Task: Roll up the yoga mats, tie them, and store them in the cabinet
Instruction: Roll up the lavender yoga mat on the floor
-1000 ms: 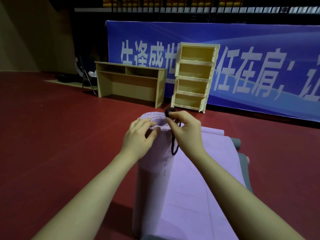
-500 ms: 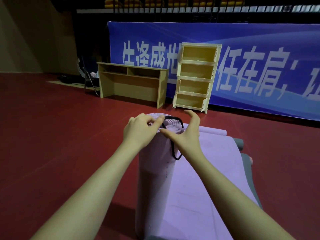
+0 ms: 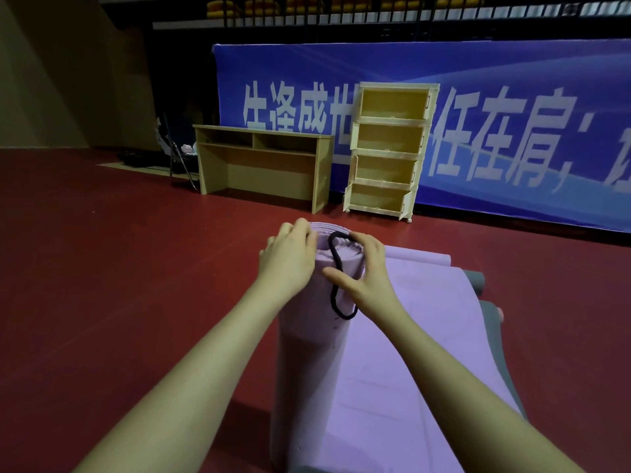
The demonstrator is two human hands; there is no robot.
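The rolled purple yoga mat (image 3: 309,332) stands on end on the red floor (image 3: 102,302), its spiral top edge facing the camera, directly in front of the person. The left hand (image 3: 288,256) cups the upper left side of the roll, its fingers curled over the top rim and pressed against the mat; this grip is closed round the roll. The right hand (image 3: 363,273) lies against the upper right side, thumb stretched leftward across the front face of the roll and fingers curved over the rim. A black elastic cord (image 3: 336,268) runs from the top of the roll, beneath those fingers, down the front and under the thumb, its lower loop hanging free below the hand; the grip pins the cord against the mat. Behind the roll, a flat purple mat (image 3: 392,370) lies spread on the floor, with grey mats (image 3: 491,322) showing at its right edge. Well beyond, a cream four-tier cabinet (image 3: 386,148) stands against a blue banner (image 3: 512,114), just beside a wooden bench (image 3: 266,165).
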